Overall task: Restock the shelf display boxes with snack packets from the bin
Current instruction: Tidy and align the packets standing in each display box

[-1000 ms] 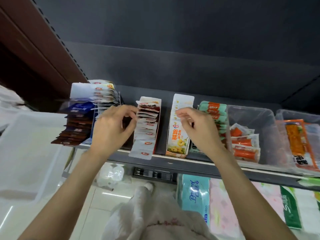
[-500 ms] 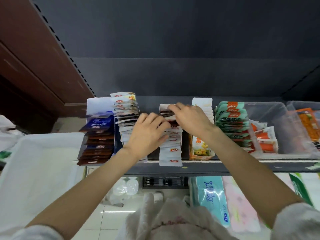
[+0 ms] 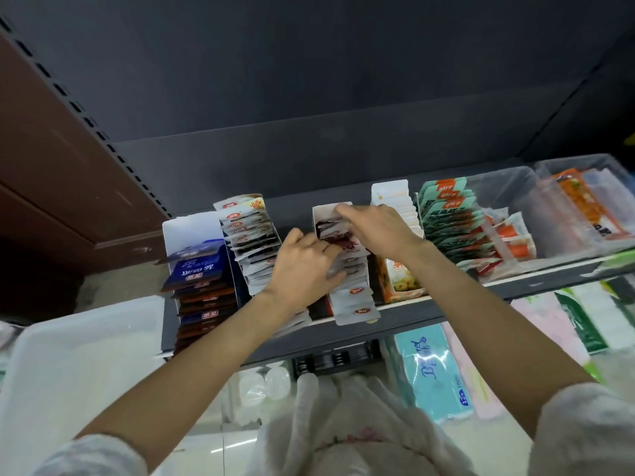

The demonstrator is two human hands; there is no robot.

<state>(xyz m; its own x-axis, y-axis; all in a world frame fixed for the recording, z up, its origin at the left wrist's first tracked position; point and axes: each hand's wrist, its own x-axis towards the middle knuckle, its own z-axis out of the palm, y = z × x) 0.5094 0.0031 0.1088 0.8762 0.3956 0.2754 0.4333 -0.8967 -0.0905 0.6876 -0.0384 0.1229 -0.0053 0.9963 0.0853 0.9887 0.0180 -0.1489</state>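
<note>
Snack packets [image 3: 347, 269], flat glossy white foil sachets with small red oval logos, are standing overlapped like roof tiles in a narrow white cardboard display box [image 3: 357, 312] at the middle of the dark grey metal shelf [image 3: 429, 312]. You are curling your left hand [image 3: 304, 266] against the row's left side, fingertips tucking into the packets, while your right hand [image 3: 374, 226] is arching over the back of the same row, fingers bent down onto the rearmost sachets; whether either is truly pinching one, I cannot tell. To the left, a second white box [image 3: 251, 242] is holding similar crinkled sachets, and dark blue and brown pouches [image 3: 202, 280] are stacking beside it. Mint-green packets with orange tops [image 3: 450, 214] are fanning out on the right, next to a clear rigid plastic tub [image 3: 515, 194]. A smooth white plastic bin [image 3: 75, 365] is sitting low at left.

Compared with half a second ago, both your hands are staying on this middle row, your left now sitting a little nearer your right.
</note>
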